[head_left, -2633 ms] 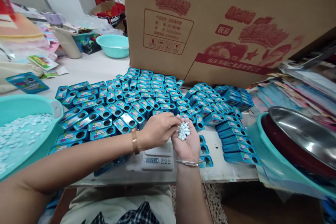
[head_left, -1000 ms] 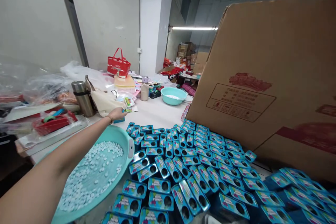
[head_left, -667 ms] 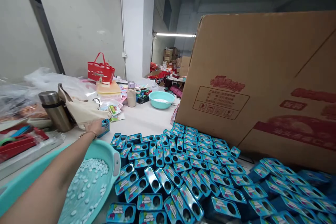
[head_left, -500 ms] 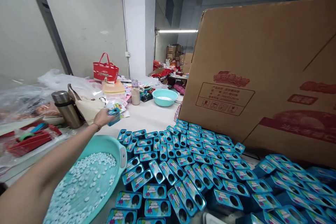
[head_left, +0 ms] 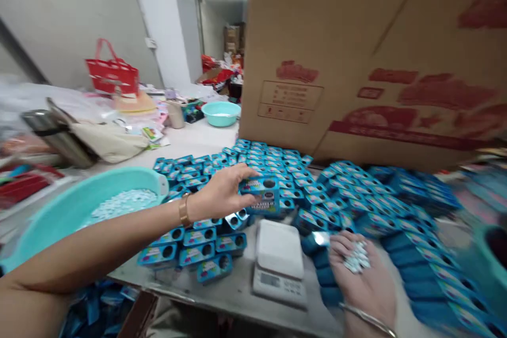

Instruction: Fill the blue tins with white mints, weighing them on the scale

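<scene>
My left hand [head_left: 224,194] grips a blue tin [head_left: 260,195] with a round hole in its top, held just above the rows of like blue tins [head_left: 273,166] and behind a small white scale [head_left: 279,263]. My right hand [head_left: 364,280] lies palm up at the table's near edge, cupped around a heap of small white candies [head_left: 356,259]. A teal basin [head_left: 59,211] with many white candies sits at the left.
A big cardboard box [head_left: 372,53] stands behind the tins. A steel flask [head_left: 59,140], a cloth bag [head_left: 109,142], a red bag [head_left: 112,75] and a small teal bowl [head_left: 221,113] lie at the back left. Another teal tub edge [head_left: 491,245] shows at the right.
My left hand picked up a blue tin from the far left of the table and carried it back over the scale. The view swung down and right, so my right hand shows again.
</scene>
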The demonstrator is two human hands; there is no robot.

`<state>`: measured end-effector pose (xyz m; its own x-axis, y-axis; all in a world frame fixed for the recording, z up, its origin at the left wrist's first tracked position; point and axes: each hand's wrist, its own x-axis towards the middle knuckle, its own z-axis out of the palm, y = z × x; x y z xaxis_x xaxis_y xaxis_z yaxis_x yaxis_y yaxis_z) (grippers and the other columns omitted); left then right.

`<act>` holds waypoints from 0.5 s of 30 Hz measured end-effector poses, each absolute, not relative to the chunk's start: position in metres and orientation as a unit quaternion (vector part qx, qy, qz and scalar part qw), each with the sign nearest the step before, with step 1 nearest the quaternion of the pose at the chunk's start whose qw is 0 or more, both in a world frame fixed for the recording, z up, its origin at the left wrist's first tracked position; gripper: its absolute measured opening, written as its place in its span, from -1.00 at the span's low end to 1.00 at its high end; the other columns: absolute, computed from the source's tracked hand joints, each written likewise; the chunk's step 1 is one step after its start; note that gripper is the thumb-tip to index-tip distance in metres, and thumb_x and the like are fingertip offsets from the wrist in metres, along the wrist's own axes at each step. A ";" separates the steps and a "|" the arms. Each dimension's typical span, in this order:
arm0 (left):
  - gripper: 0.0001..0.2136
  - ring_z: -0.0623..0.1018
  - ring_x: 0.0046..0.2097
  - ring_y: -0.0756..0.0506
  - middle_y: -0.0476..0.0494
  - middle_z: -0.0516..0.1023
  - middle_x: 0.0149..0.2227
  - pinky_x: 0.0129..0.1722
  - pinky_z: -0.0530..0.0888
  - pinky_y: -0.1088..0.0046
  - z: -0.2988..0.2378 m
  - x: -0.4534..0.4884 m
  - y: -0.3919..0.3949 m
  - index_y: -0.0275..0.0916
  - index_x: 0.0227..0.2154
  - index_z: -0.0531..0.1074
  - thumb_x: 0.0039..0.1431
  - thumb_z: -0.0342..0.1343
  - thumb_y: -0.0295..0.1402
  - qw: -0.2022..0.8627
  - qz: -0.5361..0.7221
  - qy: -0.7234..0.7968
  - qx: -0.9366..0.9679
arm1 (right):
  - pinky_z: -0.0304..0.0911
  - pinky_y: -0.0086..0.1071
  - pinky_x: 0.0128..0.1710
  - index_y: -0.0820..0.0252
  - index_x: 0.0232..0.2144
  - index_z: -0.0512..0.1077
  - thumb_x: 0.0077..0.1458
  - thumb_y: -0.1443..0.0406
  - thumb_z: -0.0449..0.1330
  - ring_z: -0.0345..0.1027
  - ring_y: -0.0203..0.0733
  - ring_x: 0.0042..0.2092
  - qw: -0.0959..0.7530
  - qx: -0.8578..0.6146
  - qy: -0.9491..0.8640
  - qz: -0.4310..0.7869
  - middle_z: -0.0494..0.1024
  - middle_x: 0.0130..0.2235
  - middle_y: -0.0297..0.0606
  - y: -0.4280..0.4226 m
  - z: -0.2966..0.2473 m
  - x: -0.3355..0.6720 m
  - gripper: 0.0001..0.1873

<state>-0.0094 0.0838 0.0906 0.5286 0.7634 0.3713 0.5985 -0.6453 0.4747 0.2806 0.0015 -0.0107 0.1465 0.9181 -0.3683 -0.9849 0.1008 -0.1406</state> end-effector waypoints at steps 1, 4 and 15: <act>-0.65 0.48 -0.12 -0.13 -0.11 0.50 -0.16 -0.09 0.39 0.32 0.076 0.010 0.077 -0.19 -0.09 0.42 0.03 0.21 -0.26 0.149 0.258 0.389 0.872 | 0.13 -0.56 -0.62 0.18 -0.42 0.15 0.11 0.49 -0.10 0.13 -0.42 -0.54 0.738 -0.176 0.102 0.643 0.20 -0.48 -0.44 -0.002 -0.008 0.281 -0.84; -0.65 0.46 -0.09 -0.18 -0.12 0.50 -0.17 0.03 0.31 0.20 0.032 0.057 0.064 -0.17 -0.11 0.42 0.00 0.23 -0.25 0.145 0.191 0.364 0.900 | 0.13 -0.58 -0.60 0.19 -0.40 0.16 0.12 0.47 -0.07 0.12 -0.43 -0.52 0.754 -0.162 0.114 0.626 0.22 -0.46 -0.43 -0.012 -0.006 0.287 -0.88; -0.15 0.35 0.13 -0.22 -0.20 0.36 0.12 0.15 0.26 0.24 0.009 0.031 0.087 -0.14 0.19 0.17 -0.19 0.31 0.02 0.112 0.111 0.434 0.887 | 0.26 -0.51 -0.64 0.14 -0.40 0.20 0.01 0.56 -0.08 0.21 -0.41 -0.53 0.749 -0.207 0.119 0.618 0.25 -0.48 -0.40 -0.027 -0.026 0.333 -0.76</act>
